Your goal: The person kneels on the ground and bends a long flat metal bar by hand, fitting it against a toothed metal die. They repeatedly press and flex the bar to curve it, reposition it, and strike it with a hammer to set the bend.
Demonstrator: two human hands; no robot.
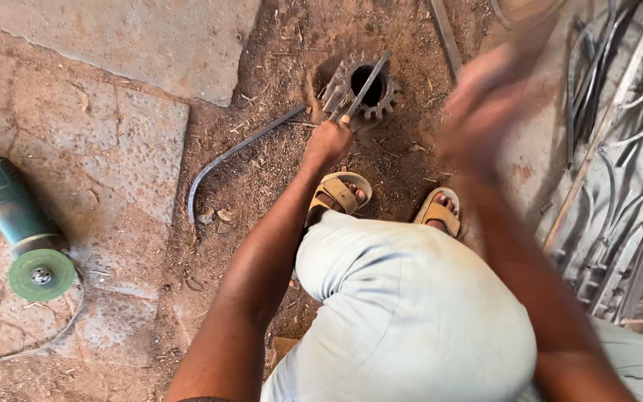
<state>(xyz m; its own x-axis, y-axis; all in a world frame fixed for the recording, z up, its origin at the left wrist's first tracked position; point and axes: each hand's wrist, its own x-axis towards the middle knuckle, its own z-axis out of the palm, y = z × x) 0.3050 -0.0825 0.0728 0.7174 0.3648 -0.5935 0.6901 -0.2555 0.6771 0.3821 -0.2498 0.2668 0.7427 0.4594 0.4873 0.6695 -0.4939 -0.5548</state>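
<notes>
My left hand (327, 140) is closed around a thin dark metal strip (234, 152). One end of the strip curves away to the left over the dirt. Its other end lies across the hole of a rusty toothed gear (390, 95) standing on the ground in front of my feet. My right hand (485, 97) is raised above and to the right of the gear. It is smeared by motion, so I cannot make out its fingers or anything in them.
A green angle grinder (9, 216) with a green disc lies on stone slabs (128, 149) at the left, its cable looping around it. Curved ironwork (619, 171) lies along the right side. My sandalled feet (340, 192) rest on the dirt just behind the gear.
</notes>
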